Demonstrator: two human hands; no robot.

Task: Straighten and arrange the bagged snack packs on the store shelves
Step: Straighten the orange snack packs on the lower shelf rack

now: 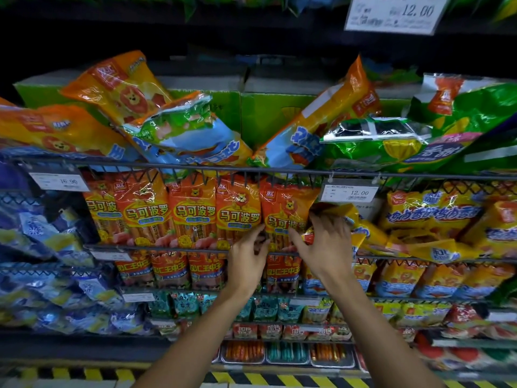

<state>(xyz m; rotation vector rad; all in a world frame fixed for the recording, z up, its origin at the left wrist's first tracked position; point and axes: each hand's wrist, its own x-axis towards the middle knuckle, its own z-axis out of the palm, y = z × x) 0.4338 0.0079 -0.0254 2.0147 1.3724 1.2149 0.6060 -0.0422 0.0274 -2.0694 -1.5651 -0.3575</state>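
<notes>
- Step in hand, as I judge it: squaring up the last pack (285, 217) at the right end of the upright orange row (179, 211) on the second shelf. Four packs to its left already stand face-out and even; this one sits at the row's edge, beside a slumped yellow bag (363, 233).
- Left hand (246, 259): fingers (258, 233) loosely curled, tips at the pack's lower left edge — they seem to pinch or nudge that edge, though the exact contact is blurred.
- Right hand (327, 247): fingers (321, 219) spread and bent, reaching over the pack's right edge; the thumb lies across its lower front. Whether the fingertips also hold the yellow bag behind I cannot tell.
- The pack stands upright, its foot behind the wire rail (167, 249), its top just under the upper shelf's wire edge (251, 170).
- Next move, by my reckoning: push the pack flush against its neighbour and level its top with the row, then turn to the yellow bags at the right, which lie tilted and overlapping.
- Still untidy — the top shelf, where orange and green bags (173, 130) lean across each other in front of green cartons (260, 113).
- Care wanted: the film is slippery and the sausages inside are stiff, so a firm two-sided hold suits better than a one-finger shove.
</notes>
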